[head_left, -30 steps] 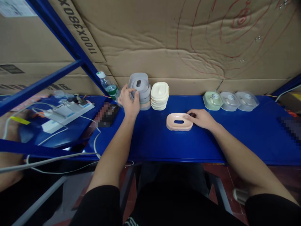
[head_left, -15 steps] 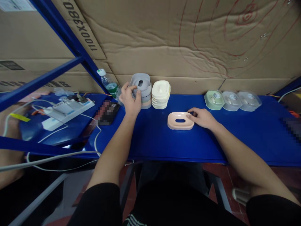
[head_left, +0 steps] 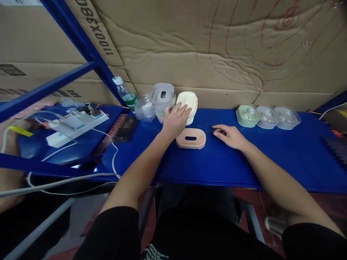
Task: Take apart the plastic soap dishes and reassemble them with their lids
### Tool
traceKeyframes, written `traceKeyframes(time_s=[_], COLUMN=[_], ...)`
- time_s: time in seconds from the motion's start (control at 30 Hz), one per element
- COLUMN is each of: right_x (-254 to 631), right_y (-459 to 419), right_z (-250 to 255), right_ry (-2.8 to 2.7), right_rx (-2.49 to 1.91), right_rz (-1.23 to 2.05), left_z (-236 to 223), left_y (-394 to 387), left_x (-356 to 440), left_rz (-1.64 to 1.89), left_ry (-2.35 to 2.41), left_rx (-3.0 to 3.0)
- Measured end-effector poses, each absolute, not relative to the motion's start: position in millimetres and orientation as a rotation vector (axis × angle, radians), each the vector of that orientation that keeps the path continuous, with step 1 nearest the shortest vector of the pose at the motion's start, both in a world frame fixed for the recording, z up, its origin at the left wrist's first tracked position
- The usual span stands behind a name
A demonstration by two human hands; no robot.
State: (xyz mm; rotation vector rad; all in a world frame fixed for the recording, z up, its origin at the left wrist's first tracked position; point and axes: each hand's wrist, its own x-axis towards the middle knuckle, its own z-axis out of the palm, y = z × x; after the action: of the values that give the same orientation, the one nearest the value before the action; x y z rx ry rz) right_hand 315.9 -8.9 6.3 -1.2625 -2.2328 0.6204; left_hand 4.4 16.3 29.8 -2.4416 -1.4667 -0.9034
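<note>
A peach plastic oval piece with a dark slot in its middle (head_left: 199, 141) lies on the blue table, just below my left hand. My left hand (head_left: 175, 121) reaches over it with fingers stretched out in front of a stack of cream square lids (head_left: 187, 97). The fingertips overlap the stack; whether they touch it I cannot tell. Left of it stands a stack of grey plastic boxes (head_left: 162, 94), the top one slotted. To the right of the peach piece, my right hand (head_left: 230, 136) rests near the tabletop, fingers extended and holding nothing.
Clear round lids (head_left: 145, 108) and a water bottle (head_left: 127, 95) stand at the back left. A white power strip (head_left: 77, 126) with cables lies further left. Three lidded boxes, one green (head_left: 247, 115), sit at the back right. A cardboard wall (head_left: 168, 65) rises behind.
The peach piece has shifted left, away from my right hand, which has let go of it. My left hand has moved right, from the grey boxes to the cream stack.
</note>
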Motion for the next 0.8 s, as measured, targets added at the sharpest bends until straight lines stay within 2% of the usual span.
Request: traceKeyframes(time_s=[0.57,0.8], right_x=[317.0,302.2], right_y=[-9.2,-14.5], right_z=[8.2,4.3], right_ry=[-2.299,-2.356], right_rx=[-1.269,-1.136], right_rz=[0.584,0.576], left_z=[24.3,20.8], left_y=[28.6,38.8], left_x=[-4.5,-6.0], left_rz=[-1.026,-1.044], left_ry=[-1.479,-1.419], left_rx=[-2.409,-2.309])
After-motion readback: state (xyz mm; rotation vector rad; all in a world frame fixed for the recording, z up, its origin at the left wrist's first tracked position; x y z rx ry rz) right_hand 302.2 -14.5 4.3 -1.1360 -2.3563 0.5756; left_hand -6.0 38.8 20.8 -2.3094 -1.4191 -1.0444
